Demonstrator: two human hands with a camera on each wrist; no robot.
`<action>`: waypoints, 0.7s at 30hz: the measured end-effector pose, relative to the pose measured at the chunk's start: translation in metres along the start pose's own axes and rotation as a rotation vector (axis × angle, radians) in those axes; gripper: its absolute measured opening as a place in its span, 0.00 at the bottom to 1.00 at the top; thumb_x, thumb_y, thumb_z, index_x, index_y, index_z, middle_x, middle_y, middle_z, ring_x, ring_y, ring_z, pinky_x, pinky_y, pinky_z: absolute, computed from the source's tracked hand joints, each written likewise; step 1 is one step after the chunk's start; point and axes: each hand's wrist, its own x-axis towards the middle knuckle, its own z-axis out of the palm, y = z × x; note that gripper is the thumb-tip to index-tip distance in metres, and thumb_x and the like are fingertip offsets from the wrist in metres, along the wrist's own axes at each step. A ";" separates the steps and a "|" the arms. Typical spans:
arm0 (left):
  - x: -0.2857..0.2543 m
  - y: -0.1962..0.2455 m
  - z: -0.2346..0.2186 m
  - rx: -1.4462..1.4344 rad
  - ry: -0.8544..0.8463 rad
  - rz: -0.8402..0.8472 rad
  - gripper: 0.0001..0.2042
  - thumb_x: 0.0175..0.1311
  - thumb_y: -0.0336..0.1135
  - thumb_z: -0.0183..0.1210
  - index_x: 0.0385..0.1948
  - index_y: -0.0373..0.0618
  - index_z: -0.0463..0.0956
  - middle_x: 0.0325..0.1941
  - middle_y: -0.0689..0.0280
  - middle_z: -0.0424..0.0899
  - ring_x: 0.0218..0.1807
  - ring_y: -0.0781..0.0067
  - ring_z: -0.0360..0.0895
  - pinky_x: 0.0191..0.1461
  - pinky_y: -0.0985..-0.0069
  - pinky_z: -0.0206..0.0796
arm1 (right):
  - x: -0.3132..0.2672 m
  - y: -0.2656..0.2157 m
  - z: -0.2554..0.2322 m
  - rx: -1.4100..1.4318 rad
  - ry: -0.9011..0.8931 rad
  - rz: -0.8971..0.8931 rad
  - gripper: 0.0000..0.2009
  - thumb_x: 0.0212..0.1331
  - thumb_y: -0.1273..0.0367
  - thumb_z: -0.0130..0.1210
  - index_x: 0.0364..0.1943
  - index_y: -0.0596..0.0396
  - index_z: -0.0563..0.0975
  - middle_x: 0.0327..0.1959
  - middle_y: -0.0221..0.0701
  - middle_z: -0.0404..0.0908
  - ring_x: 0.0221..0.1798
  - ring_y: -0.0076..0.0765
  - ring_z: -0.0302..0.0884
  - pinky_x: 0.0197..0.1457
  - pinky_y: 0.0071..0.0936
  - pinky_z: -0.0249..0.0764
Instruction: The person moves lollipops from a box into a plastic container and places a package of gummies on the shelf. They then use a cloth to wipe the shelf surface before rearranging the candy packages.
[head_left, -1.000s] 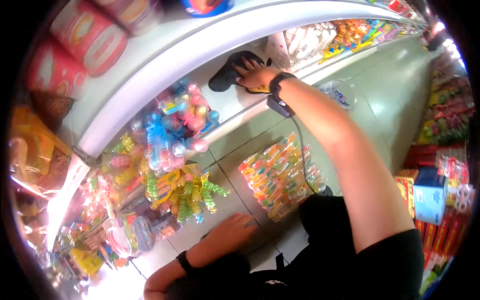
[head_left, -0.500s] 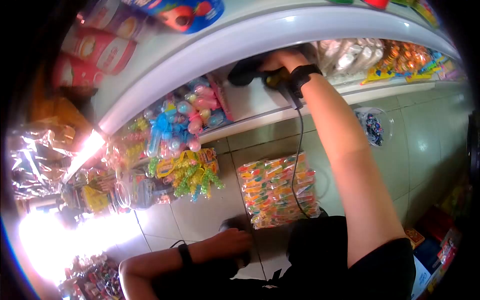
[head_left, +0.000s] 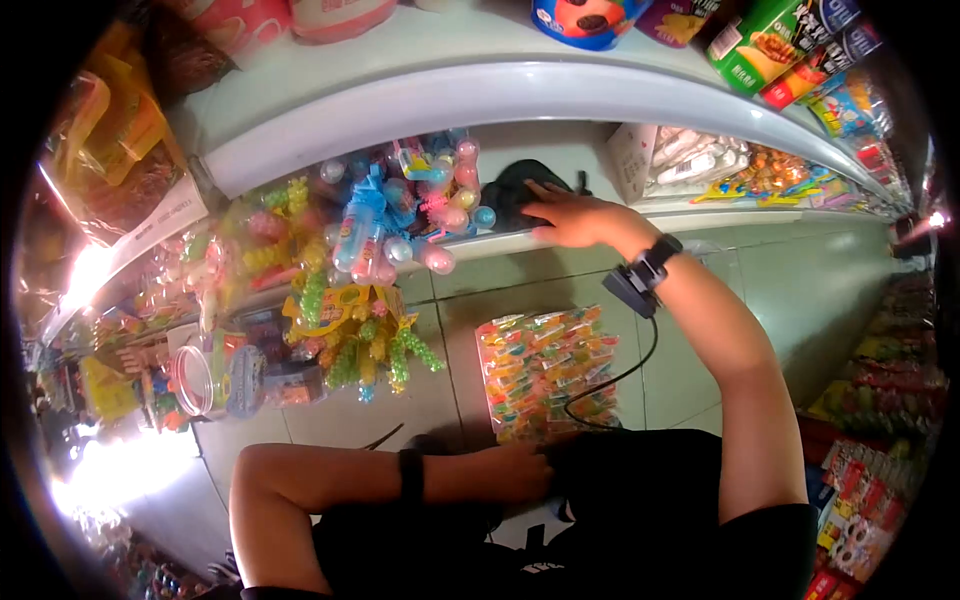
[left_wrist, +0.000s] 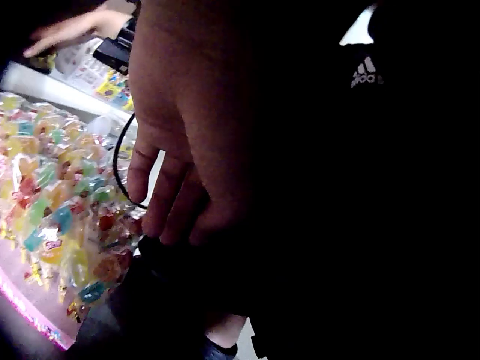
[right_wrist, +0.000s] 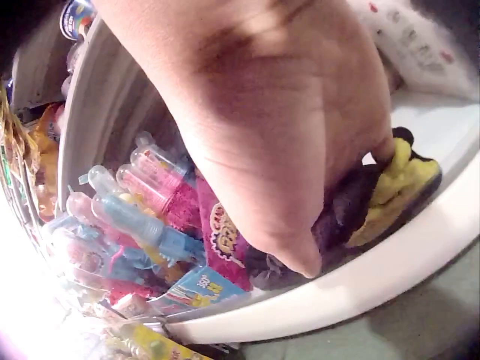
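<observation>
On the lower white shelf [head_left: 590,150] lies a crumpled black cloth [head_left: 515,190] with yellow, fuzzy material showing in the right wrist view. My right hand [head_left: 580,218] rests on the cloth from above, its fingers stretched over it toward the candy toys. In the right wrist view the thumb points down at the cloth near the shelf's front lip; the other fingers are mostly hidden. My left hand [left_wrist: 180,157] lies low by my dark-clothed leg, fingers loosely bent and holding nothing.
Tube-shaped candy toys [head_left: 400,215] stand left of the cloth, a white box [head_left: 632,160] and wrapped sweets [head_left: 697,160] right of it. The upper shelf's curved edge [head_left: 480,90] overhangs them. A pack of colourful candies [head_left: 550,370] lies on the tiled floor, with a cable [head_left: 610,385] across it.
My right hand reached deeper under the upper shelf, then came back with the cloth toward the front edge, beside the candy toys. The left forearm has shifted right in the head view.
</observation>
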 end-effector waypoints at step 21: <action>0.023 0.083 0.006 -0.187 -0.097 -0.481 0.07 0.54 0.33 0.57 0.33 0.43 0.74 0.33 0.64 0.75 0.41 0.65 0.75 0.38 0.71 0.68 | 0.109 0.001 -0.033 -0.148 0.251 -0.087 0.31 0.63 0.45 0.41 0.65 0.49 0.65 0.70 0.48 0.54 0.70 0.55 0.55 0.72 0.44 0.52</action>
